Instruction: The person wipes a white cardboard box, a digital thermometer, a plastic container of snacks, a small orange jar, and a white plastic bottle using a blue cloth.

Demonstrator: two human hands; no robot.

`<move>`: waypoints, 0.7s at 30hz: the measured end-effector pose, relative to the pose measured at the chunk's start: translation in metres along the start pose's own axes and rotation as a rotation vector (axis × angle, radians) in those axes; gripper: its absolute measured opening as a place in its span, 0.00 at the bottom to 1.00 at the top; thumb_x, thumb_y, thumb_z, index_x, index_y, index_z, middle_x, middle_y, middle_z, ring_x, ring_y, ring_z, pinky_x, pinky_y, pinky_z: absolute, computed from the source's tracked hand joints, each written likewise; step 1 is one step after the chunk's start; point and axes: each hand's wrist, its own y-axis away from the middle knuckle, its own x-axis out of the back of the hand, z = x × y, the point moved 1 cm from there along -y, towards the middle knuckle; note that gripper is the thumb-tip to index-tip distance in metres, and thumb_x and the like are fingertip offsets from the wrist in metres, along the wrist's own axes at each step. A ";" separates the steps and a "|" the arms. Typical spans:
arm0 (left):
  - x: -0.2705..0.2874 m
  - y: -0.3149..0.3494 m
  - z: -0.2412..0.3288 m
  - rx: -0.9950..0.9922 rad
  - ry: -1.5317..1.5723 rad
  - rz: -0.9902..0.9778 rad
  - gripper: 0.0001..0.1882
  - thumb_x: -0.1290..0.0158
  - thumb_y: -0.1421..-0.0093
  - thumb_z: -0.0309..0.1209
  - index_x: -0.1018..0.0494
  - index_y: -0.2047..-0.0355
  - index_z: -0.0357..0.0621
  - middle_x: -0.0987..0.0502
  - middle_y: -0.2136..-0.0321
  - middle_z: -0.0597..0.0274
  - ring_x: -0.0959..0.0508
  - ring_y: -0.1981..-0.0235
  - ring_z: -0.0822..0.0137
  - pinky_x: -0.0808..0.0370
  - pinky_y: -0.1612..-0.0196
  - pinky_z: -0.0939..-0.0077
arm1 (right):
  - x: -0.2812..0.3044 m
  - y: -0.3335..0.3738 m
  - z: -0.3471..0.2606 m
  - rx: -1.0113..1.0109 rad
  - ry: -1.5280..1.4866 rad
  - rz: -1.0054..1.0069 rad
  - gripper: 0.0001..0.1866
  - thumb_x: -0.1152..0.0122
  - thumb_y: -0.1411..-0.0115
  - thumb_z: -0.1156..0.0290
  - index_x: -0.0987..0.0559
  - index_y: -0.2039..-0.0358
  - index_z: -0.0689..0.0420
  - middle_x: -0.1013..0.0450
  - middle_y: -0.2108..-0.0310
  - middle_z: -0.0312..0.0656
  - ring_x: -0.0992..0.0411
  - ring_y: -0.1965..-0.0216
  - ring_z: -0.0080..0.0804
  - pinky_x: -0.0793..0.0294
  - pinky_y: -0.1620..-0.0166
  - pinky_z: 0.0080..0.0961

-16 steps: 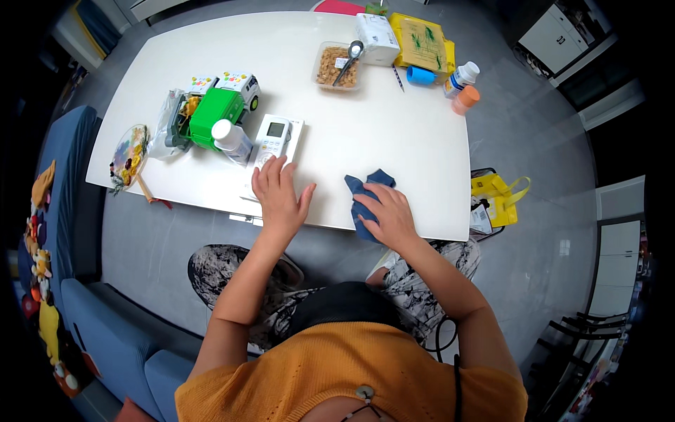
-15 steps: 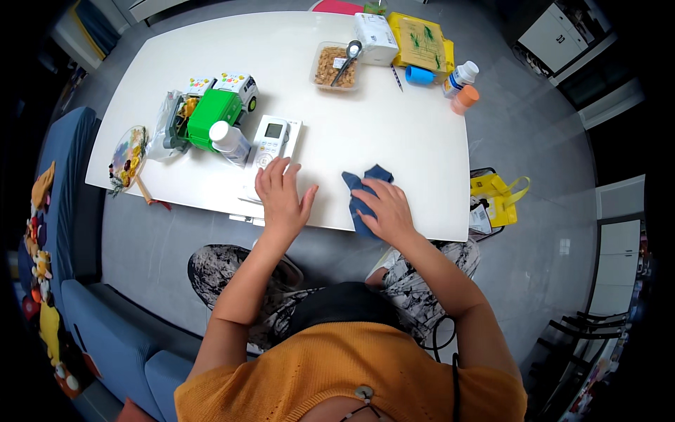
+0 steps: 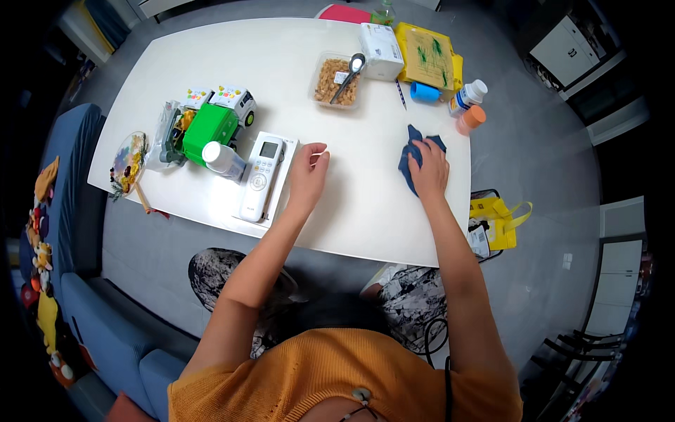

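Note:
On the right part of the white table (image 3: 365, 204), a dark blue cloth (image 3: 409, 151) lies bunched under my right hand (image 3: 430, 171). The fingers of that hand press down on it and bend round it. My left hand (image 3: 309, 176) hovers beside a white remote control (image 3: 261, 179), with loosely bent fingers, a gap at the thumb and nothing held. The remote rests on a flat white box (image 3: 283, 179). Left of it stands a white-capped bottle (image 3: 223, 160), close to a green toy truck (image 3: 211, 130).
Farther back are a clear tub of brown snacks (image 3: 327, 84) with a spoon (image 3: 349, 76), a tissue pack (image 3: 382, 53), a pencil (image 3: 401, 95), and a blue cup (image 3: 425, 92). Two bottles, one orange-capped (image 3: 471, 119), stand near the right edge. A decorated round fan (image 3: 129, 165) lies at left.
My right hand has moved the cloth away from the near edge, forward and to the right. My left hand has shifted right, off the remote, and its fingers have curled.

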 end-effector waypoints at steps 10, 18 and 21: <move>-0.043 -0.117 -0.023 0.595 0.766 0.334 0.15 0.55 0.34 0.34 0.36 0.59 0.30 0.30 0.65 0.52 0.25 0.67 0.63 0.20 0.65 0.75 | 0.014 0.022 0.001 -0.009 -0.023 -0.015 0.18 0.39 0.48 0.65 0.24 0.55 0.48 0.32 0.50 0.38 0.35 0.48 0.39 0.39 0.47 0.37; -0.045 -0.141 -0.029 0.576 0.682 0.309 0.07 0.56 0.37 0.25 0.41 0.64 0.34 0.30 0.72 0.53 0.24 0.80 0.64 0.20 0.77 0.74 | 0.014 0.022 0.000 0.006 -0.014 0.020 0.17 0.38 0.48 0.65 0.23 0.55 0.48 0.31 0.51 0.38 0.35 0.49 0.39 0.38 0.48 0.37; -0.042 -0.125 -0.031 0.566 0.636 0.275 0.06 0.57 0.38 0.24 0.42 0.64 0.34 0.30 0.72 0.51 0.23 0.78 0.63 0.19 0.75 0.74 | 0.014 0.023 0.001 0.013 -0.019 0.044 0.17 0.39 0.48 0.64 0.23 0.56 0.48 0.31 0.51 0.38 0.35 0.49 0.39 0.38 0.48 0.37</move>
